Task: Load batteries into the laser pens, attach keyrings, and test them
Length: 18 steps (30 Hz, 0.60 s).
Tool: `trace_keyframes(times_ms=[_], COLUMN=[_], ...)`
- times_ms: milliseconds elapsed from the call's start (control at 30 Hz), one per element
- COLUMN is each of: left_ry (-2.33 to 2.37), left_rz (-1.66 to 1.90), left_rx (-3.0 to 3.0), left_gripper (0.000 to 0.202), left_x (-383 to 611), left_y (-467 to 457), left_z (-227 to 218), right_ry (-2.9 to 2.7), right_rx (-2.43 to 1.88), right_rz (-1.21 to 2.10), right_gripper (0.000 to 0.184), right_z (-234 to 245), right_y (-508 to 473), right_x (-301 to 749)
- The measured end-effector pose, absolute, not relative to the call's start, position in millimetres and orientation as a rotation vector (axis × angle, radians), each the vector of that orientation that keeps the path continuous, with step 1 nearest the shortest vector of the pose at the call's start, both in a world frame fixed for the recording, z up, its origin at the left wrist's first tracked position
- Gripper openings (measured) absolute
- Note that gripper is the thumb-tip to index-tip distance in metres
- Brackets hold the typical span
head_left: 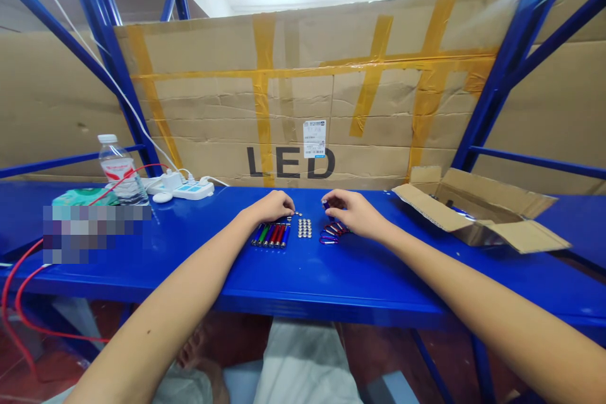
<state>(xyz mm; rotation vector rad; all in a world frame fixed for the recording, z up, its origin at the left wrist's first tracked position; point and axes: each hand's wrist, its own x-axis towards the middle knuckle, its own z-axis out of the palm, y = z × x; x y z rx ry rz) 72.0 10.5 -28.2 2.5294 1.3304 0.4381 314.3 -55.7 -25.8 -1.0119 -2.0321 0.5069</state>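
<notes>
My left hand [276, 207] is closed, fingertips pinched together at the table beside a few loose silver button cells [297, 213]. Whether a cell is between those fingers is too small to see. My right hand [349, 209] is closed round a short blue cylinder [325, 204], its end showing at the fingertips. Between the hands, several more silver discs [305, 228] lie in neat rows. A row of slim metal penlights [271, 235] in blue, green and red lies under the left hand. Carabiner clips [330, 235], blue and red, lie below the right hand, partly hidden by it.
An open cardboard box [473, 208] with blue items inside stands on the right. At the left are a water bottle [122, 170], a green packet [85, 197] and a power strip [189, 188] with cables. Large cardboard [213, 107] backs the blue table [331, 284].
</notes>
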Motion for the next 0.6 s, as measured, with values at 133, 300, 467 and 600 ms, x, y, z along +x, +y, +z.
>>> trace_keyframes(times_ms=[133, 300, 467, 600], left_ry=[1.398, 1.401, 1.419, 1.254], left_rz=[0.431, 0.400, 0.618, 0.993], left_rx=[2.412, 2.371, 2.478, 2.609], left_gripper=[0.016, 0.013, 0.012, 0.019], left_x=[72.6, 66.0, 63.0, 79.1], left_y=[14.3, 15.7, 5.1, -17.3], left_z=[-28.9, -28.4, -18.0, -2.2], right_ry=[-2.064, -2.092, -2.082, -2.002], right_rx=[-0.999, -0.990, -0.947, -0.888], right_rz=[0.476, 0.445, 0.488, 0.654], right_gripper=[0.014, 0.012, 0.012, 0.018], right_z=[-26.3, -26.4, -26.5, -28.4], right_y=[-57.3, -58.7, -59.3, -57.9], right_x=[313.1, 312.6, 312.1, 312.4])
